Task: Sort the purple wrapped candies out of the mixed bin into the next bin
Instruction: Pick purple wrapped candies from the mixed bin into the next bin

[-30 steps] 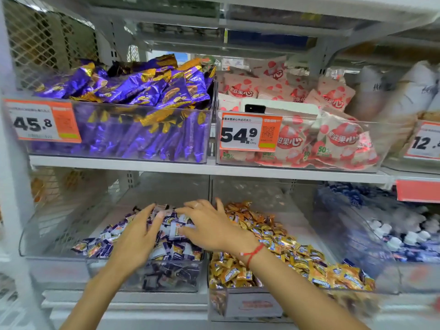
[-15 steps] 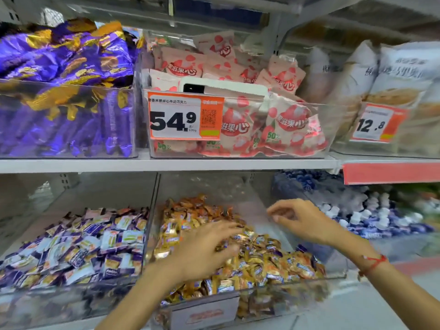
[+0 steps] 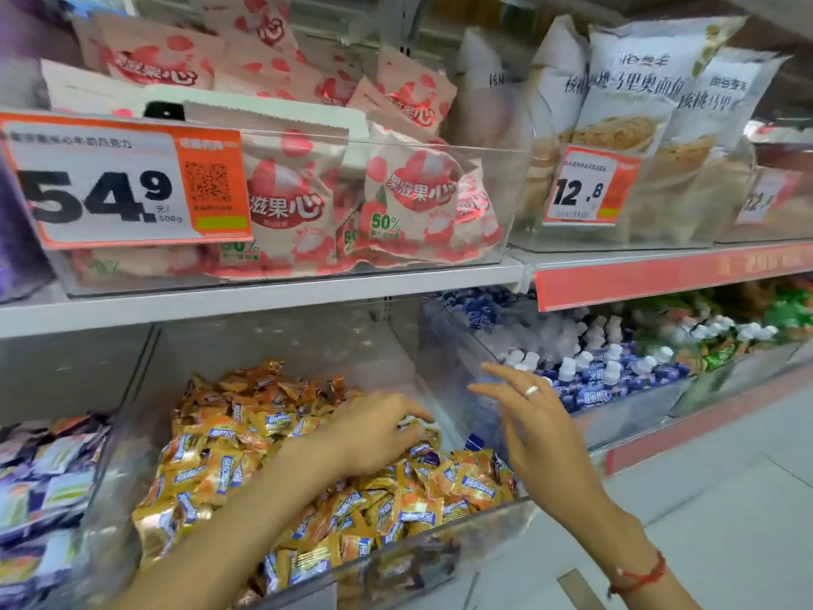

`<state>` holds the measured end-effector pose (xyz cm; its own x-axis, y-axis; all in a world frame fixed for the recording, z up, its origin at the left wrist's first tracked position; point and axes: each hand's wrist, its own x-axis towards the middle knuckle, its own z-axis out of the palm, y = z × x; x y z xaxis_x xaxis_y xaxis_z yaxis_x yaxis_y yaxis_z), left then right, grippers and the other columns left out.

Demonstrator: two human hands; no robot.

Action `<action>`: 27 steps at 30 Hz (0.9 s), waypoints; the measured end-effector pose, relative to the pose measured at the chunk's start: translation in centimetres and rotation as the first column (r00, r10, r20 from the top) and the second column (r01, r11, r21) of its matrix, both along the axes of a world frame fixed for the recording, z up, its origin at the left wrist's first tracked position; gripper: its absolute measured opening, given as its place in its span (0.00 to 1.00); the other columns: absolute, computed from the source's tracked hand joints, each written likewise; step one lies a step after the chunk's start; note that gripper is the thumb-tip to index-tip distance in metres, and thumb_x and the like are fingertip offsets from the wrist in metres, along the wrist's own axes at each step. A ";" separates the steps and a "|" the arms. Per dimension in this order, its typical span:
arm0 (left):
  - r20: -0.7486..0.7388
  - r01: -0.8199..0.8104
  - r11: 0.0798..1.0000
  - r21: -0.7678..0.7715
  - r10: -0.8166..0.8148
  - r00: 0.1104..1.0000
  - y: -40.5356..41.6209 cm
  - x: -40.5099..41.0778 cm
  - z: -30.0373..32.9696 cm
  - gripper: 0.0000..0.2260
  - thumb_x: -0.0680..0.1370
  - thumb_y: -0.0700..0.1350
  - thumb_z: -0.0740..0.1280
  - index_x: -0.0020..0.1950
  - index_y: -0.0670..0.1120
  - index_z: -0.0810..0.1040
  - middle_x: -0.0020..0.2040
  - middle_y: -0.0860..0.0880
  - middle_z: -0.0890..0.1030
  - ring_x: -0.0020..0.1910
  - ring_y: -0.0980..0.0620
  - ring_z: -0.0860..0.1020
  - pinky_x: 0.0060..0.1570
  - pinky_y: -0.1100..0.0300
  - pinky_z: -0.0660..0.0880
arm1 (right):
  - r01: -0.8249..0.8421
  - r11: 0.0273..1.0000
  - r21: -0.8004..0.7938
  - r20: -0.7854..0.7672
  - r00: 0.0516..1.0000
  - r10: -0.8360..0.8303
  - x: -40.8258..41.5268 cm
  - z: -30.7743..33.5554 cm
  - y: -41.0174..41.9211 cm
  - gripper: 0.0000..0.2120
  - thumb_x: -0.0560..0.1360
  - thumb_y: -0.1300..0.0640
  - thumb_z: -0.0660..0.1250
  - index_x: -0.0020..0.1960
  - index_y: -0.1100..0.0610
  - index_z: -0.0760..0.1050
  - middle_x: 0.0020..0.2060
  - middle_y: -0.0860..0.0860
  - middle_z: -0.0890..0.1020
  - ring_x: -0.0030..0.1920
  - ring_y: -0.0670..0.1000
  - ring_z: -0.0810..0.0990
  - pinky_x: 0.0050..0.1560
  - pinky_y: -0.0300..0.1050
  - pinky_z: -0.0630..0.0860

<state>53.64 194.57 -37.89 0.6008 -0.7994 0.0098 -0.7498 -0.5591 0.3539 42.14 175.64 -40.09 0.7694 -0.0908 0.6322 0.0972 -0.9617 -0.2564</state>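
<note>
A clear bin [image 3: 281,345] in the middle of the lower shelf is heaped with orange wrapped candies [image 3: 228,468]. A few purple wrapped candies [image 3: 429,457] lie mixed in near its right side. My left hand [image 3: 374,433] lies palm down on the pile, its fingers stretched toward those purple pieces; nothing shows in its grip. My right hand [image 3: 536,424], with a ring on one finger, hovers with spread fingers over the bin's right wall and holds nothing. The neighbouring bin [image 3: 103,486] on the left holds purple and white wrapped candies [image 3: 39,477].
To the right, another clear bin holds small blue and white bottles [image 3: 611,367]. The upper shelf [image 3: 264,297] carries a bin of pink bags [image 3: 396,200] with a 54.9 price tag [image 3: 123,187], and white bags [image 3: 638,103] beside it. Grey floor [image 3: 704,499] lies lower right.
The view swung right, away from the purple candy bin. My left hand slid further right across the orange pile. My right hand opened its fingers and drew back toward the bin's right wall.
</note>
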 end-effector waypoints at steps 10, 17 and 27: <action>-0.322 -0.060 0.993 -0.100 0.025 0.946 -6.6 1.2 -2.3 0.07 0.74 0.52 0.73 0.45 0.49 0.82 0.45 0.50 0.83 0.44 0.53 0.80 0.47 0.60 0.74 | 0.004 0.995 0.095 0.019 1.000 -0.006 0.3 -0.2 0.3 0.24 0.67 0.75 0.67 0.54 0.51 0.80 0.65 0.47 0.76 0.63 0.52 0.71 0.53 0.50 0.77; -0.550 -0.374 0.766 -0.522 0.033 0.835 -0.7 -1.3 2.4 0.07 0.73 0.48 0.74 0.44 0.45 0.83 0.37 0.50 0.85 0.37 0.59 0.82 0.38 0.69 0.77 | 0.040 0.991 0.127 0.002 0.999 -0.040 -0.5 3.4 2.2 0.14 0.78 0.51 0.64 0.63 0.48 0.77 0.57 0.43 0.78 0.62 0.46 0.69 0.60 0.45 0.67; -0.527 -0.250 0.832 -0.495 -0.059 0.848 -1.0 -2.4 2.7 0.08 0.78 0.44 0.68 0.55 0.46 0.83 0.48 0.50 0.85 0.45 0.60 0.82 0.42 0.72 0.76 | -0.011 0.737 0.676 -0.157 0.975 0.159 -1.6 7.2 0.6 0.08 0.78 0.62 0.64 0.51 0.49 0.75 0.45 0.47 0.78 0.38 0.46 0.78 0.37 0.36 0.75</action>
